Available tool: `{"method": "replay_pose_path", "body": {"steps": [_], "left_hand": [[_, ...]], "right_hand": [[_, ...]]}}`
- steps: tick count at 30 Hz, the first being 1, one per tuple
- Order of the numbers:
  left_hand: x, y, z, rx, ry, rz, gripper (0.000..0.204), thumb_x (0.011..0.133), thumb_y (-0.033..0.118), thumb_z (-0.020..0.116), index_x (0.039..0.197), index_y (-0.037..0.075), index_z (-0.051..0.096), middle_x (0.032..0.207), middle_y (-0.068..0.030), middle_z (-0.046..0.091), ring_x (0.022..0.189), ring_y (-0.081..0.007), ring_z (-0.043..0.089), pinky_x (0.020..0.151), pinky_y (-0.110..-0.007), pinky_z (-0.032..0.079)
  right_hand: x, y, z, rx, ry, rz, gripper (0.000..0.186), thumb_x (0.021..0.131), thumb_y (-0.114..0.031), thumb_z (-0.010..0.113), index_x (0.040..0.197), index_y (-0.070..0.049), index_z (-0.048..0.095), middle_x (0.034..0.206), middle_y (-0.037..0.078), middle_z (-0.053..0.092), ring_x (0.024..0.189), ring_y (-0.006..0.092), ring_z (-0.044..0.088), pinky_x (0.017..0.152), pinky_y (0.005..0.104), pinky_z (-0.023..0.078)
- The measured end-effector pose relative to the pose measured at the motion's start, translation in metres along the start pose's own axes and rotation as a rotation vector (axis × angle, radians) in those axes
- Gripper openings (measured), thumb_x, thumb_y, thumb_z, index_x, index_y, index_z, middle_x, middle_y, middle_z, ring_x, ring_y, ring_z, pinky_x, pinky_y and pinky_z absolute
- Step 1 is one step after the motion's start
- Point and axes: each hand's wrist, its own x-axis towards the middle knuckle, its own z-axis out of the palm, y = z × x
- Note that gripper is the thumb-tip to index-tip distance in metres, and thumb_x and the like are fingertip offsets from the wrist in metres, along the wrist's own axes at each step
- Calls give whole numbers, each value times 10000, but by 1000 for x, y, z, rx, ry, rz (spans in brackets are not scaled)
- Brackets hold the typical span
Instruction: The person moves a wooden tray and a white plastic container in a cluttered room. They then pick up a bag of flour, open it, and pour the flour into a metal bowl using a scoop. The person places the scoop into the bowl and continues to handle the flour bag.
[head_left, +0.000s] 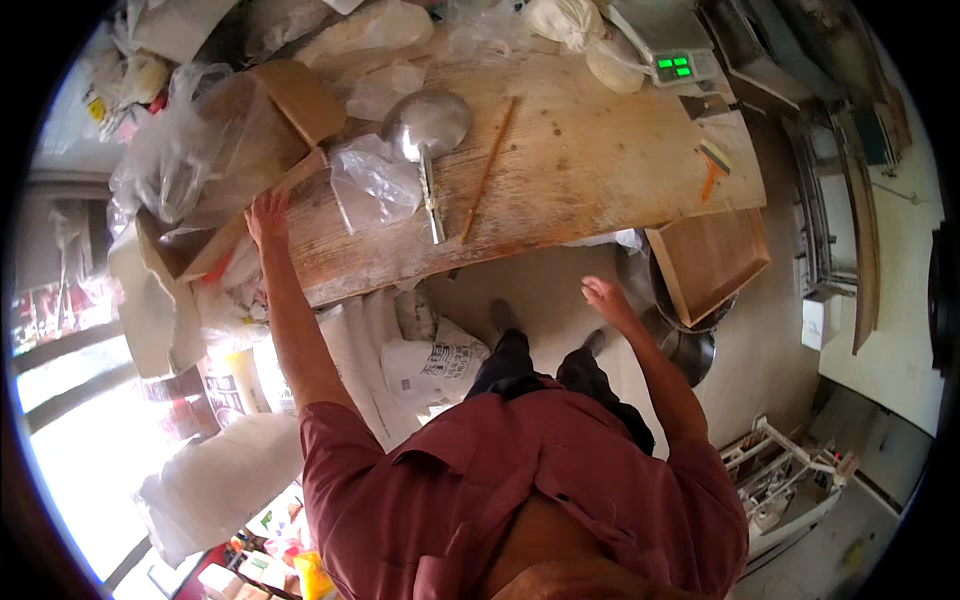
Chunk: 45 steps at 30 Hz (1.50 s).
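Observation:
My left hand (267, 222) reaches to the left end of the wooden table, fingers spread against the edge of an open cardboard box (225, 245) with clear plastic over it. To its right on the table lie a crumpled clear plastic bag (378, 185), a round metal ladle (428, 122) with a long handle and a thin wooden stick (488, 170). My right hand (604, 294) hangs in the air in front of the table, loosely bent, with nothing visible in it. Nearest to it is a shallow wooden drawer or tray (708, 265) at the table's front right.
On the wooden table (570, 170) a digital scale (665, 45) stands at the back right, near a tied white bag (565, 22). A scraper with an orange handle (712, 170) lies at the right. White sacks (430, 365) sit below the table, and metal pots (690, 355) stand under the drawer.

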Motion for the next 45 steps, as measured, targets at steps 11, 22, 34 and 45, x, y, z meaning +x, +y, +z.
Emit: {"method": "replay_pose_path", "body": {"steps": [11,22,34,45], "left_hand": [[-173,-318,127,1663,-522,282,479,806,285,701,1185,31,555,1046,-164,629,964,-375,640,782,-485,521],[-228,-353,163,2128,-598,276,262,905,289,583,1003,61,664,879,-189,702,831,-345,701,677,-475,560],[-617,-417,269,1211,-1781,251,73,834,111,595,808,55,635,798,-163,633,782,-370,614,678,-457,480],[-930,-564,409,1090,-2404,416,133,730,91,624,837,81,702,856,-84,649,850,-312,592,748,-446,498]], "right_hand": [[-147,52,-36,9,241,371,323,935,-248,555,1148,-14,620,851,90,684,689,154,652,570,302,535],[-253,48,-31,86,454,306,303,917,-206,575,1143,-7,613,842,156,678,748,258,670,699,387,527],[-477,166,-121,-118,785,433,425,997,-366,468,1199,-17,600,1132,196,647,1016,388,619,900,470,493],[-757,270,-111,244,1543,719,338,1003,-311,461,965,-22,632,889,149,680,777,291,662,720,399,529]]}}
